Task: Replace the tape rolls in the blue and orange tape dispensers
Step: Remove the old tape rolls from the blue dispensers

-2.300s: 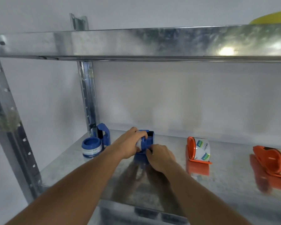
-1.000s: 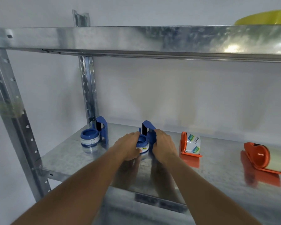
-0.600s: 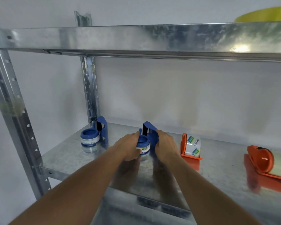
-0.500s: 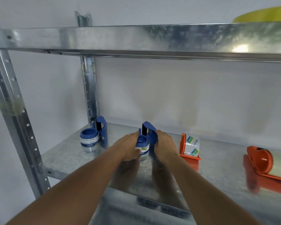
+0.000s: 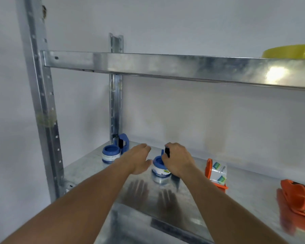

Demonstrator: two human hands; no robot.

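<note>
A blue tape dispenser (image 5: 159,166) with a clear roll stands on the metal shelf (image 5: 88,169) in front of me. My right hand (image 5: 177,159) grips its upright blue handle from the right. My left hand (image 5: 139,160) hovers just left of it, fingers relaxed and apart from the roll. A second blue dispenser (image 5: 113,152) stands at the back left by the rear post. One orange dispenser (image 5: 216,173) with a labelled roll stands to the right, and another orange dispenser (image 5: 296,199) lies near the right edge.
The upper shelf beam (image 5: 165,65) runs across overhead, with a yellow object (image 5: 289,51) on top at the right. A perforated upright post (image 5: 42,103) stands at the front left. The wall closes the back.
My left hand has let go of the blue dispenser's roll and drawn a little to the left. My right hand still holds the handle. The camera has tilted up and back.
</note>
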